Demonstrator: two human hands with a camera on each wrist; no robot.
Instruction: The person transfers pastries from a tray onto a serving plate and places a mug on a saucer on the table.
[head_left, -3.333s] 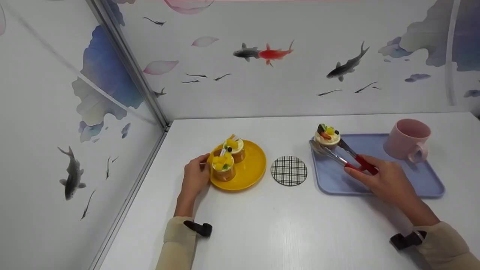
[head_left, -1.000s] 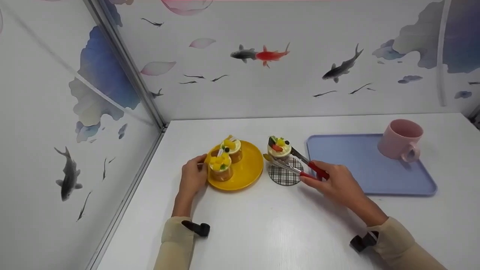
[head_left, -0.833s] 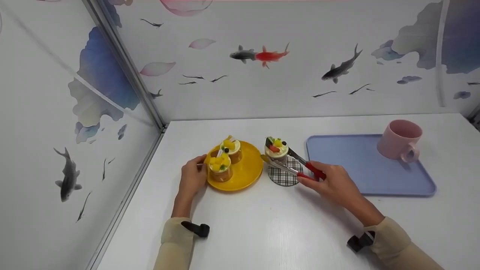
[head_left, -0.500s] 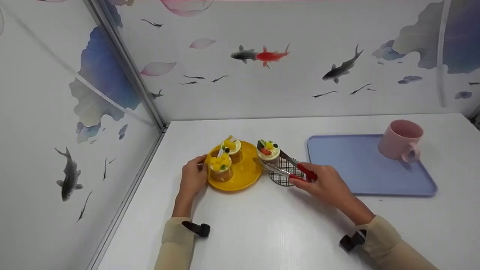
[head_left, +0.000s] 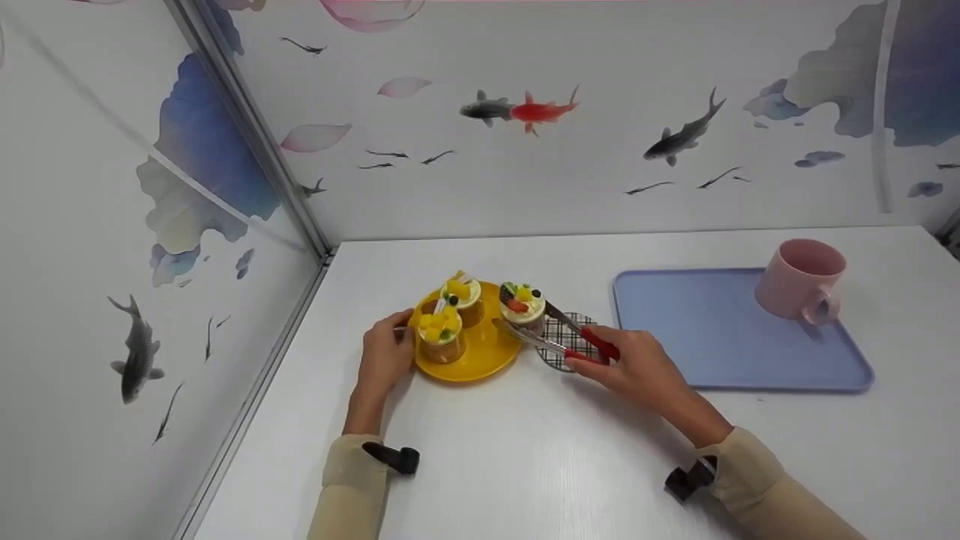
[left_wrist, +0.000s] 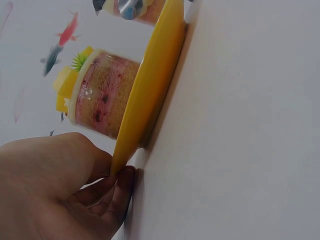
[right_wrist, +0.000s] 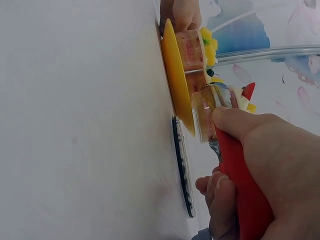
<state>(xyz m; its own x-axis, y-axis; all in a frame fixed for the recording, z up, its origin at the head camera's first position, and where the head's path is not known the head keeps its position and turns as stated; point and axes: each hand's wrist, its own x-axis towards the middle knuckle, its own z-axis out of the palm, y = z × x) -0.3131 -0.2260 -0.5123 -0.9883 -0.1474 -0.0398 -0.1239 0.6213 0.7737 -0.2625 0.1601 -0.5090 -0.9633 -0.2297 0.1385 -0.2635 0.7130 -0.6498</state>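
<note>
My left hand (head_left: 388,351) pinches the left rim of a yellow plate (head_left: 491,358), thumb above and fingers below in the left wrist view. Two mango-topped cake cups (head_left: 441,341) stand on that plate. With my right hand (head_left: 637,369) I grip red-handled metal tongs (head_left: 551,345). Between the tong tips is a third cake cup (head_left: 523,309), topped with cream, strawberry and other fruit. It hangs over the plate's right edge; in the right wrist view its base (right_wrist: 200,117) looks very close to the plate, and contact cannot be judged.
A round checked coaster (head_left: 564,360) lies just right of the plate, partly behind the tongs. Farther right is a blue tray (head_left: 697,322) with a pink mug (head_left: 799,281) at its back right. Printed wall panels stand behind and at the left.
My right hand has carried the strawberry-topped cake cup in the tongs leftward from the blue tray, across the coaster, to the plate's right edge. The left hand stays on the plate rim.
</note>
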